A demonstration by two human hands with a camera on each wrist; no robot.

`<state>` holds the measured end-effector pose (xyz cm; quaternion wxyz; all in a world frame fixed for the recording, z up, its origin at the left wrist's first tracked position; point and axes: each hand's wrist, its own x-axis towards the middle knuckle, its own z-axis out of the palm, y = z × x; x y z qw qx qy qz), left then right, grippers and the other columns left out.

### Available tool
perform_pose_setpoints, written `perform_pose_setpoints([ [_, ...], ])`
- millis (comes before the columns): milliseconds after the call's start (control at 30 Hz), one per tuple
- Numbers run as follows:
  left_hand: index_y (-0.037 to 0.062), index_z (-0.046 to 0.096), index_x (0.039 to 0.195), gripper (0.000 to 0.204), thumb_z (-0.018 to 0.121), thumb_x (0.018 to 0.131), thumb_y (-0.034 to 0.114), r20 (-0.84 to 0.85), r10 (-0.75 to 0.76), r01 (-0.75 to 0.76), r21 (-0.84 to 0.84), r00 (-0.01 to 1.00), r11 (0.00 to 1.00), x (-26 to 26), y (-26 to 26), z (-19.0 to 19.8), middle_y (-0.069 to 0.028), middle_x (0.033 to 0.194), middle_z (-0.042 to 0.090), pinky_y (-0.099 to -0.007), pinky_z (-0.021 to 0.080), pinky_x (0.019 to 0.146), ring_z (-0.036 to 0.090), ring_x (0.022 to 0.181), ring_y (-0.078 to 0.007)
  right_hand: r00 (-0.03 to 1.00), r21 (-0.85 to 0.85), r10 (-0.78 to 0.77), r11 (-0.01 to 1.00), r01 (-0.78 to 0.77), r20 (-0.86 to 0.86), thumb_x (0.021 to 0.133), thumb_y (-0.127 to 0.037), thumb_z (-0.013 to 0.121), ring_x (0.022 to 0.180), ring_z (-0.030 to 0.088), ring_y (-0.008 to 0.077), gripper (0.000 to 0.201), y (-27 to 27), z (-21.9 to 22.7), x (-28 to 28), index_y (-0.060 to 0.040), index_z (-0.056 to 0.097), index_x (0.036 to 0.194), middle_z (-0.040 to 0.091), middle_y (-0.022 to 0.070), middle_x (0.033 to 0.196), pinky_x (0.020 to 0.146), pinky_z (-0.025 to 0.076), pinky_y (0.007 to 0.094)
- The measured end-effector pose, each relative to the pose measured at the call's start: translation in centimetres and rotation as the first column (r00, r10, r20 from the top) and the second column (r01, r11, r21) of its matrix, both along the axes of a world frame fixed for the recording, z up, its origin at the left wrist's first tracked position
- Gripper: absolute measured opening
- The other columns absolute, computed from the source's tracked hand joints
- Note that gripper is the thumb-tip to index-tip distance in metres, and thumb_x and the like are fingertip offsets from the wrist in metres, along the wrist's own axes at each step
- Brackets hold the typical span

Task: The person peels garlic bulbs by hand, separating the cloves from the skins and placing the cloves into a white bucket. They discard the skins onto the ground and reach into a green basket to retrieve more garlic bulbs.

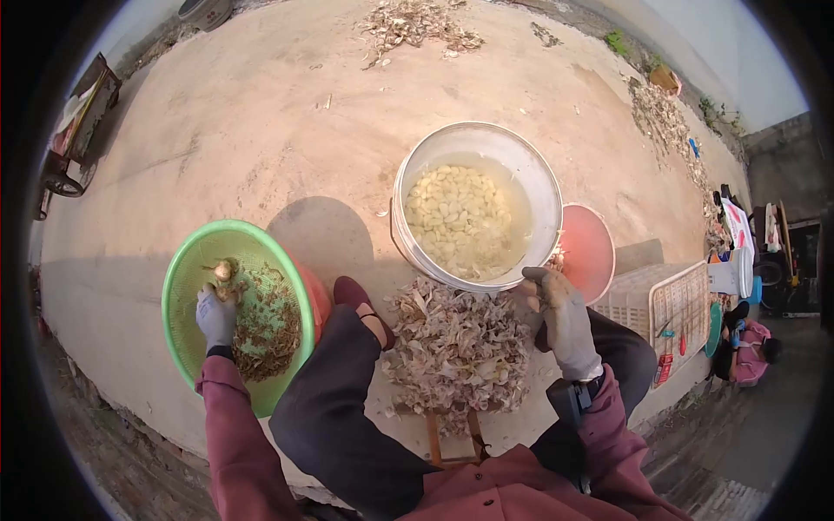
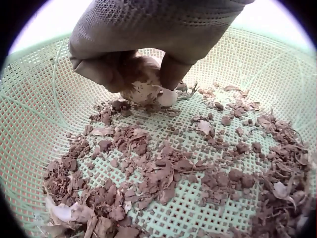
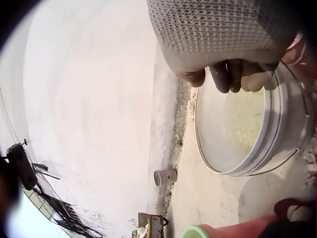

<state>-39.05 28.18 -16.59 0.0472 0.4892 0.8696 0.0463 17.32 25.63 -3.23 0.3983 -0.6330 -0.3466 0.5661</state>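
Left hand [image 2: 148, 44] pinches garlic bulb [image 2: 143, 82] in green basket [image 2: 39, 114]; right hand [image 1: 565, 317], seemingly curled, beside clove-filled bucket [image 1: 547, 187].

Sunlit bare concrete ground [image 1: 261, 130], husk litter [image 1: 417, 24] at its far edge, a pale wall [image 1: 695, 35] beyond.

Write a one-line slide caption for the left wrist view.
A gloved left hand grips a garlic bulb over a green mesh basket littered with brown skins.
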Motion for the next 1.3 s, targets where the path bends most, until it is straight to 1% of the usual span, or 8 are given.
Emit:
perform_pose_setpoints([
  [167,-0.0006,0.061,0.117,0.044,0.067,0.088,0.032,0.304,-0.096,0.029,0.216,0.948,0.976,-0.9,-4.4,2.2,-0.0162,0.094,0.066,-0.0387,0.049,0.073,0.064,0.083,-0.0288,0.985,0.014,0.173,0.985,-0.173,0.018,0.102,-0.022,0.052,0.093,0.060,0.0108,0.033,-7.6,-2.1,-1.2,-0.0012,0.061,0.126,0.067,0.0051,0.109,0.082,0.049,0.0267],
  [300,0.0024,0.058,0.128,0.043,0.061,0.097,0.033,0.859,-0.173,0.008,0.193,0.482,0.981,6.6,-5.7,14.9,0.0002,0.092,0.059,-0.0193,0.038,0.059,0.048,0.071,-0.0039,0.960,0.058,0.278,0.959,-0.278,0.012,0.100,-0.025,0.058,0.097,0.061,0.0136,0.041,-10.4,0.6,-2.6,0.0014,0.058,0.131,0.067,0.0106,0.108,0.085,0.049,0.0285],
  [467,-0.0009,0.055,0.130,0.043,0.059,0.098,0.027,0.833,-0.430,0.221,0.373,0.347,0.901,24.0,-10.7,25.5,-0.0035,0.102,0.060,-0.0200,0.043,0.066,0.053,0.080,-0.0080,0.943,0.317,0.330,0.900,-0.297,-0.052,0.096,-0.032,0.063,0.090,0.063,0.0246,0.045,-11.2,6.0,-5.2,-0.0023,0.058,0.130,0.066,0.0135,0.098,0.082,0.049,0.0376],
  [600,0.0007,0.058,0.125,0.035,0.056,0.102,0.026,0.925,-0.369,0.410,0.306,0.085,0.859,33.2,-15.5,24.0,-0.0027,0.104,0.059,-0.0239,0.048,0.079,0.056,0.089,-0.0097,0.978,0.633,0.179,0.745,-0.208,0.111,0.093,-0.031,0.066,0.084,0.063,0.0348,0.035,-13.3,7.1,-5.3,-0.0024,0.065,0.113,0.065,0.0182,0.095,0.077,0.050,0.0397],
  [700,0.0004,0.055,0.127,0.037,0.058,0.100,0.025,0.961,-0.271,0.341,0.235,0.062,0.910,37.3,-18.0,21.7,-0.0007,0.094,0.058,-0.0229,0.045,0.071,0.053,0.079,-0.0073,0.960,0.348,0.277,0.905,-0.246,-0.040,0.096,-0.028,0.061,0.085,0.065,0.0226,0.030,-15.5,7.7,-1.7,0.0000,0.066,0.106,0.067,0.0150,0.097,0.077,0.051,0.0354],
  [767,-0.0022,0.051,0.137,0.053,0.065,0.088,0.011,0.983,-0.181,0.352,0.170,-0.002,0.920,39.1,-19.2,21.6,-0.0095,0.120,0.060,-0.0286,0.049,0.090,0.059,0.104,-0.0151,0.977,0.274,0.209,0.938,-0.214,0.048,0.096,-0.026,0.062,0.085,0.065,0.0210,0.029,-16.8,6.4,0.0,0.0000,0.066,0.108,0.068,0.0134,0.093,0.078,0.051,0.0346],
  [1000,-0.0034,0.052,0.136,0.058,0.070,0.085,0.016,0.843,-0.485,0.490,0.329,0.233,0.807,41.7,-20.0,20.2,-0.0192,0.122,0.062,-0.0358,0.047,0.098,0.061,0.113,-0.0271,0.970,0.269,0.226,0.943,-0.197,-0.084,0.093,-0.016,0.063,0.098,0.065,0.0211,0.032,-18.0,6.5,3.0,0.0024,0.062,0.120,0.067,0.0160,0.108,0.086,0.051,0.0341],
  [1300,-0.0018,0.053,0.136,0.058,0.071,0.084,0.016,0.894,-0.360,0.470,0.204,0.269,0.859,39.6,-21.0,20.1,-0.0147,0.123,0.061,-0.0321,0.044,0.100,0.057,0.115,-0.0195,0.947,0.251,0.287,0.915,-0.316,0.144,0.093,-0.013,0.059,0.084,0.065,0.0165,0.027,-17.5,8.4,2.1,0.0025,0.066,0.114,0.071,0.0107,0.093,0.079,0.051,0.0316],
])
